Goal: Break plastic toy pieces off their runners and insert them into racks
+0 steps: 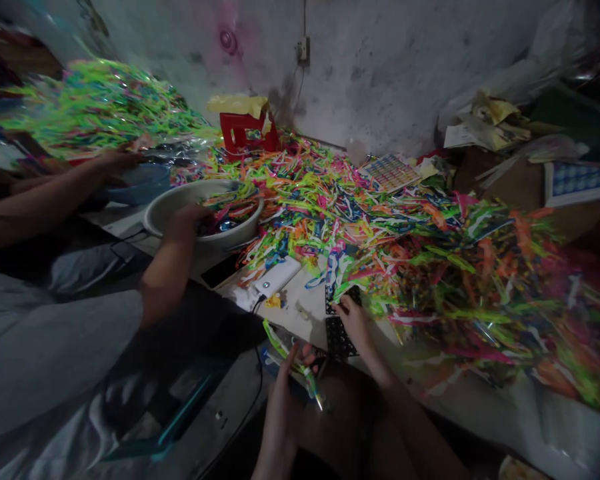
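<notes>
My left hand (286,385) is low in the middle, fingers closed around a small bundle of neon strips (300,373) in clear wrap. My right hand (356,321) rests with curled fingers on a black perforated card (339,327) lying on the white work surface (305,310). Beyond it spreads a large heap of bright plastic strips (405,233), green, pink, orange and blue. What the right fingers pinch, if anything, is too small to make out.
A co-worker on the left reaches one hand into a white basin (200,213) of strips; the other hand (115,160) is near a blue bowl. A white power bank (276,277) with a cable, a red stool (247,132), sticker sheets (393,172) and cardboard boxes (530,187) lie around.
</notes>
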### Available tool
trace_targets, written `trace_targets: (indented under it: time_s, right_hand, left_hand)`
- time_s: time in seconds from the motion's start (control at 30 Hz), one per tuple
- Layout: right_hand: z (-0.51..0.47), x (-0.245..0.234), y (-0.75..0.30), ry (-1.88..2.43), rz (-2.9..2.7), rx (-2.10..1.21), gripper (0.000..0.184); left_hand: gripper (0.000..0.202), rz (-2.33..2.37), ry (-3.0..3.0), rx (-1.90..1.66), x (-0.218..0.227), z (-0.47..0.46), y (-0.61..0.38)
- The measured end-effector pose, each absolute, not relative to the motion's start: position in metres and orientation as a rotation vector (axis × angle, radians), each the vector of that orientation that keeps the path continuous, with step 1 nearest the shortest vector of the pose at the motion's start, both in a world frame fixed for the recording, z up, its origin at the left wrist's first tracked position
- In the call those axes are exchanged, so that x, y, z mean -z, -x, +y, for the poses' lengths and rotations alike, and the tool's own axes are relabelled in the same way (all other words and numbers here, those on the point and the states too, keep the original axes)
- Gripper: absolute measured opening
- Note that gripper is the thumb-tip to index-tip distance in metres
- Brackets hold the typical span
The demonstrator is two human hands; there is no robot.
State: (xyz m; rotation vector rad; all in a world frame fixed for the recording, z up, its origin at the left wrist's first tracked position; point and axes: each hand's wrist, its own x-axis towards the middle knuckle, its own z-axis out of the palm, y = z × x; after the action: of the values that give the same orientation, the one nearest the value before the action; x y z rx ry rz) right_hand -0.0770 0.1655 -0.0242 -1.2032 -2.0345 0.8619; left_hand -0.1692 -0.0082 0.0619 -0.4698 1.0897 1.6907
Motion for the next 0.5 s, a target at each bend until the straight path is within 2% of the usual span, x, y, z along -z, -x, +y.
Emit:
trace_targets:
  time_s: [0.23,0.5]
  right_hand:
    - [0.162,-0.012,0.091,1.442,-2.298,-0.655,0.013]
    - [0.161,-0.02,0.106,1.581,-2.325,-0.578,0.013]
  left_hand:
    - [0.022,1.157,0.539,-1.591,-0.057,0.007,0.173]
    - [0.016,1.062,0.387,-1.668,-0.071,0.002,0.165]
